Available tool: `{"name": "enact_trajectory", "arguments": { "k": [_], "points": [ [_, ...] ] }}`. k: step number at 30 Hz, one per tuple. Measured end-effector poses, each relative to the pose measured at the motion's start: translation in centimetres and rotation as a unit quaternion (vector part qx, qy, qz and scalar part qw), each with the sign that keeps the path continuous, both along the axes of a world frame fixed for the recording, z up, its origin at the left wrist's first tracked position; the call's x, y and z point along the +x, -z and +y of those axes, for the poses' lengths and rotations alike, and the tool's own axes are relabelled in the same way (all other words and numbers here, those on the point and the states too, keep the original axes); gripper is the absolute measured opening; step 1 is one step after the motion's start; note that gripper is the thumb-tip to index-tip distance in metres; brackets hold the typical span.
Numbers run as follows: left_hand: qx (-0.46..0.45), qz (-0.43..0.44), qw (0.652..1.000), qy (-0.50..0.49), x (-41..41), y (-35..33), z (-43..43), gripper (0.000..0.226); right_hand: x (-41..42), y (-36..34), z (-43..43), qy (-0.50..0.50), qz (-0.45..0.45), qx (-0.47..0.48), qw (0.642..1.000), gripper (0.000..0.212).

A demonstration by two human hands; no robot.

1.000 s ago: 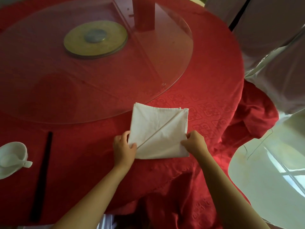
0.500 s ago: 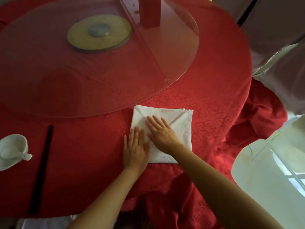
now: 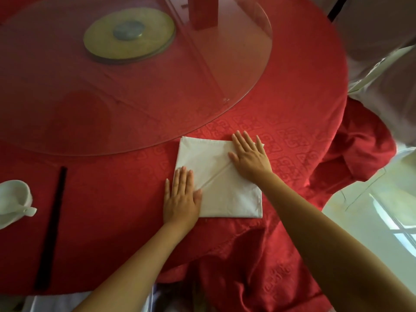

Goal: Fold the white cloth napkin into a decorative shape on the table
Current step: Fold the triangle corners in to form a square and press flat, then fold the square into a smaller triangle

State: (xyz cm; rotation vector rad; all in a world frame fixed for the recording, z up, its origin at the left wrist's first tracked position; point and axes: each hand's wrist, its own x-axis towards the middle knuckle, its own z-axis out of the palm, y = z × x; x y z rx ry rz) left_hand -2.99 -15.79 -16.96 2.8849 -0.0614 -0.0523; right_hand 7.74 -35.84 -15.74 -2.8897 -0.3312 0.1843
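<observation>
Both hands are laid flat with fingers spread, nothing clamped: left hand [image 3: 182,199] on the near-left corner of the white napkin [image 3: 225,190], right hand [image 3: 248,155] on its far-right part. It lies near the counter's near edge. Uneven pressing could shift the diagonal fold.

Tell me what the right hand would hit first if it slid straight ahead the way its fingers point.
Past the napkin edge, the right hand would likely cross bare tablecloth, then meet the glass turntable rim; height there is unclear.
</observation>
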Motion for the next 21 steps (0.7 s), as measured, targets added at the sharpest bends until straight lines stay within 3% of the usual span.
{"name": "enact_trajectory", "arguments": {
  "k": [2, 5, 8, 10, 12, 21],
  "points": [
    [-0.031, 0.0, 0.999, 0.013, 0.9, -0.9, 0.8, 0.049, -2.0, -1.4, 0.3, 0.05, -0.028, 0.072, 0.996, 0.056],
    [-0.062, -0.078, 0.991, 0.088, 3.4, -3.3, 1.8, 0.04, -6.7, -3.4, 2.0, 0.139, -0.115, 0.142, 0.973, 0.041],
    [-0.097, -0.088, 0.97, 0.206, 6.5, -5.1, 2.3, 0.038, -10.1, -3.6, 4.2, 0.16, -0.08, 0.099, 0.979, 0.029],
    [-0.086, -0.053, 0.954, 0.283, 8.4, -5.4, 2.4, 0.037, -10.6, -3.4, 5.0, 0.178, 0.0, 0.068, 0.982, 0.032],
    [-0.066, -0.011, 0.94, 0.336, 9.9, -5.3, 2.6, 0.037, -10.4, -3.0, 5.1, 0.198, 0.021, 0.048, 0.979, 0.033],
    [-0.061, -0.01, 0.929, 0.365, 11.9, -4.4, 2.2, 0.011, -10.2, -2.3, 6.8, 0.272, -0.019, 0.027, 0.962, 0.014]
  ]
}}
